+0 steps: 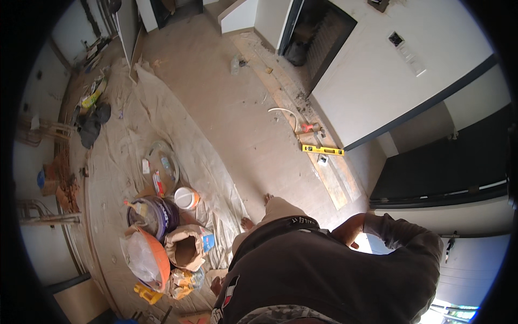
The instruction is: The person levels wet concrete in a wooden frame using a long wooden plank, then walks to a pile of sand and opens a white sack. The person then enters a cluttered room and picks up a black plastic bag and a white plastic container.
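Right hand (348, 232) near waistband (280, 225), left hand (217, 286) near yellow bag (184, 281), grips unclear; open floor (216, 102) edges the drop sheet (156, 116).

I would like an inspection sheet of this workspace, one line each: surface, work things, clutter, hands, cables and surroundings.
Surface: bare floor, with a wrinkled drop sheet over the left part.
Work things: open paper sack and crumpled yellow-white bag, nearest the left hand.
Clutter: orange basin, purple bucket, white-and-orange tub; yellow spirit level farther right.
Hands: left hand partly hidden; right hand beside the waist; no held thing seen.
Cables: curved white line, cable or tube unclear.
Surroundings: white wall, dark doorway.
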Demonstrator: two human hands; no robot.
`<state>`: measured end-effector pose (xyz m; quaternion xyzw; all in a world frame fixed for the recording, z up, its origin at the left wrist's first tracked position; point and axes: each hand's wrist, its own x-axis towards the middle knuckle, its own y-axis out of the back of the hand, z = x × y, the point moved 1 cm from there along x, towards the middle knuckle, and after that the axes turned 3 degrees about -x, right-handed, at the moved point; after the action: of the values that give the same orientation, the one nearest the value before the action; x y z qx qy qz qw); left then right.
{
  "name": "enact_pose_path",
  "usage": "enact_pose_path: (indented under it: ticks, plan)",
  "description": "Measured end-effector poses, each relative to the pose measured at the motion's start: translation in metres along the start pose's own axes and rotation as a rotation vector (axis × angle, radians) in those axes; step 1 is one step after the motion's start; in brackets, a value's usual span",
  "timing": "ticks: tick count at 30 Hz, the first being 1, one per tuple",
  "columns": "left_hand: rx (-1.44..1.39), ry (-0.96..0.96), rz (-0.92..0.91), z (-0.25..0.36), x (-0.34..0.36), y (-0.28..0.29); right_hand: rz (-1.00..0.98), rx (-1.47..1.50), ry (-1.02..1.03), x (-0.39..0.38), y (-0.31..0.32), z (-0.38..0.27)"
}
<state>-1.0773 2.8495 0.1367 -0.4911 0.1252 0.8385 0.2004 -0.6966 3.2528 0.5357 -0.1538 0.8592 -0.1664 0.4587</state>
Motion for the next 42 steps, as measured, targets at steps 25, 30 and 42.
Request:
enact_pose_path:
  ticks: [25,30,42]
  plan:
    - [-0.141,0.002,0.068,0.020,-0.055,-0.022,0.281,-0.812,-0.010,0.016,0.031,0.004]
    - [-0.188,0.005,0.120,0.000,-0.061,-0.007,0.042,-1.113,-0.280,0.040,0.054,0.055]
    - [-0.206,0.054,0.162,0.008,-0.055,-0.002,0.423,-0.756,-0.163,0.112,0.114,0.149]
